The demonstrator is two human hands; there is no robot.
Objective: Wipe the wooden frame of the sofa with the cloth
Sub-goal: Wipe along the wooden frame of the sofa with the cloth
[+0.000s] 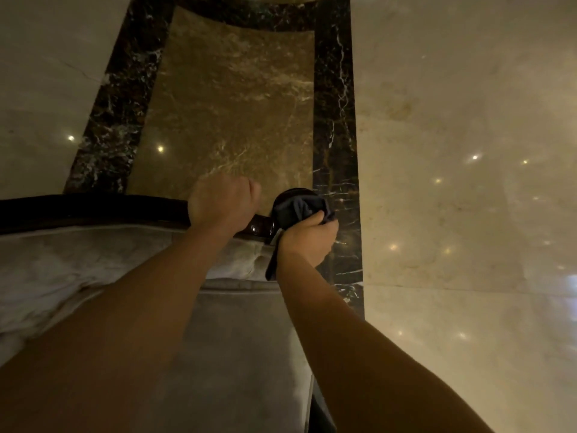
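The sofa's dark glossy wooden frame [93, 209] runs across the picture from the left edge to a rounded end at the right. My left hand [223, 204] is closed over the top rail near that end. My right hand [307, 240] presses a dark cloth [298, 207] onto the rounded end of the frame; one strip of the cloth hangs down beside my wrist. The rounded end is mostly hidden under the cloth.
Pale grey sofa cushions [246, 339] lie below the rail, under my forearms. Beyond the frame is a polished marble floor [468, 120] with a brown panel [234, 104] bordered by black veined strips [334, 120]. Ceiling lights reflect in it.
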